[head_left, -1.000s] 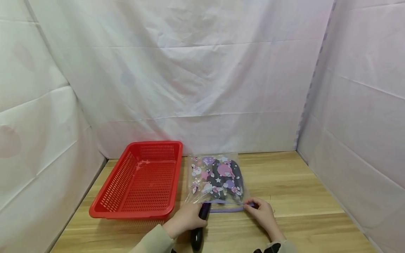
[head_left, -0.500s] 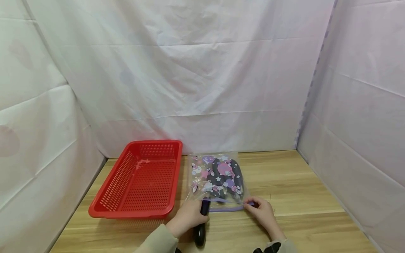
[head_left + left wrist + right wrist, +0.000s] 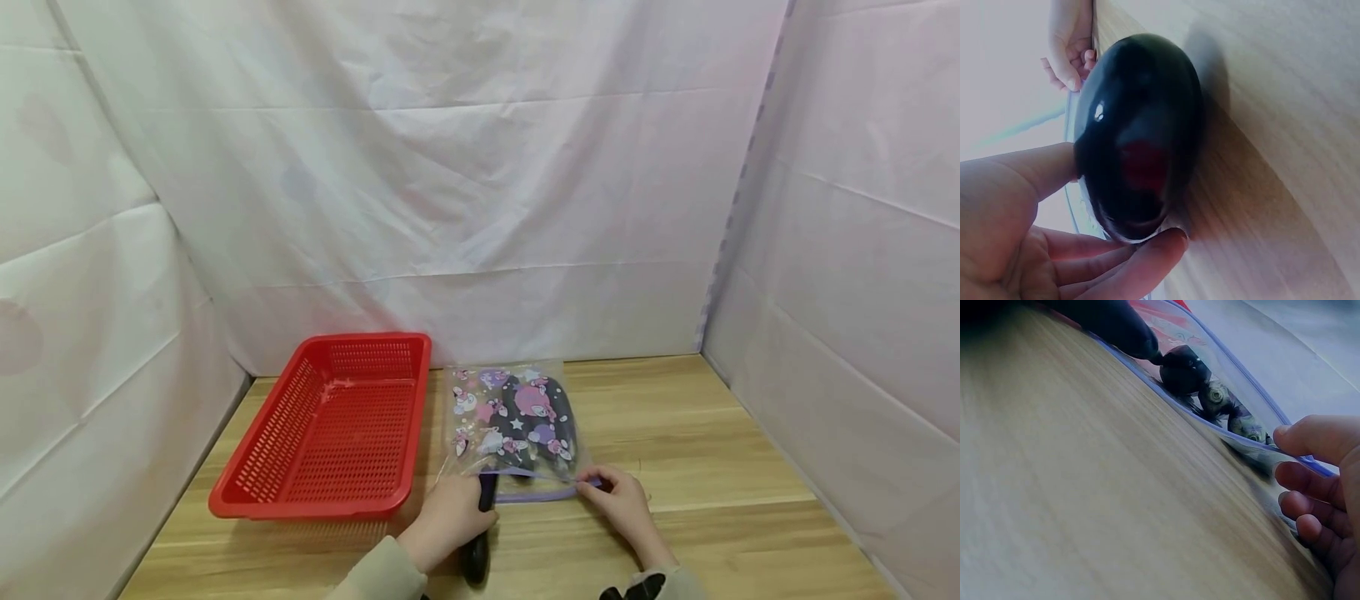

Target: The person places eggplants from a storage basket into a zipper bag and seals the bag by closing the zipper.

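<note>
"One eggplant [image 3: 474, 560] in the left hand [image 3: 448, 510]?"

"Yes, gripped between thumb and fingers, its fat end jutting out toward the person."

"And the narrow end?"

"Beyond the hand, between the parted lips of the bag [image 3: 465, 404]. That lies on the bench [image 3: 720, 467], with other eggplants [image 3: 1184, 372] showing inside."

"What has the right hand [image 3: 621, 502] got?"

"A pinch of the bag's purple edge, thumb against fingers, at the right corner, apart from the held eggplant."

"Where's the basket [image 3: 307, 510]?"

"Left of the bag, beside the left hand; it's red."
</note>
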`<state>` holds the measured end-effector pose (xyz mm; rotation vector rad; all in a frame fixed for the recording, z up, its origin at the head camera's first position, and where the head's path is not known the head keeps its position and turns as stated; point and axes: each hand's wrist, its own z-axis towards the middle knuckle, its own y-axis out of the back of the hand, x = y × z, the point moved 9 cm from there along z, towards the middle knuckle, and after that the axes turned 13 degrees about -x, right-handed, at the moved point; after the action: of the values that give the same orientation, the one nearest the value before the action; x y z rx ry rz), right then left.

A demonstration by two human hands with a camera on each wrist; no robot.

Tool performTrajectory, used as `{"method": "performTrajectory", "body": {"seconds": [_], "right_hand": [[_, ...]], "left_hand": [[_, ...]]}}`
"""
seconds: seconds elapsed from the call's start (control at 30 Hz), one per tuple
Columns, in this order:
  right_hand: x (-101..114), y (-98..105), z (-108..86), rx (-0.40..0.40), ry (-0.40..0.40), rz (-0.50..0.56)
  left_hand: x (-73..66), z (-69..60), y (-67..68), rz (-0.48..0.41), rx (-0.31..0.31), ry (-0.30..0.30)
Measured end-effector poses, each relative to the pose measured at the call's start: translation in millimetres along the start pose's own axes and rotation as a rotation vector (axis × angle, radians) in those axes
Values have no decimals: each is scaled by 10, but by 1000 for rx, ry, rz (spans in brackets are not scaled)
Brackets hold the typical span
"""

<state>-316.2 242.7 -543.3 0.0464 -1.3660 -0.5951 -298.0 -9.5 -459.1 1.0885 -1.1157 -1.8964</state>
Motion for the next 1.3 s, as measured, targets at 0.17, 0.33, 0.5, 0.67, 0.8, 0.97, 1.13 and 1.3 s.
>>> {"method": "performTrajectory", "body": {"seconds": [0.17, 0.33, 0.5, 0.67, 0.8, 0.97, 1.13, 1.3], "right_hand": [[-13, 0, 10, 4, -8, -8], [26, 22, 10, -11, 24, 3], [35, 34, 12, -15, 54, 3], [30, 23, 18, -1, 39, 13], [28, 19, 22, 3, 14, 17], [26, 16, 19, 3, 6, 11], [19, 13, 14, 2, 4, 16], [-1, 9, 9, -1, 5, 5]], "left_hand": [[-75, -48, 76, 30, -32, -51], [-170, -156, 174, 41, -52, -103], [-226, -279, 226, 89, -16, -121], [-258, -397, 216, 86, 64, -106], [-314, -469, 174, 52, 149, -107], [-367, -502, 151, 62, 182, -127], [-348, -497, 114, 53, 193, -111], [-325, -481, 122, 36, 140, -112]]}}
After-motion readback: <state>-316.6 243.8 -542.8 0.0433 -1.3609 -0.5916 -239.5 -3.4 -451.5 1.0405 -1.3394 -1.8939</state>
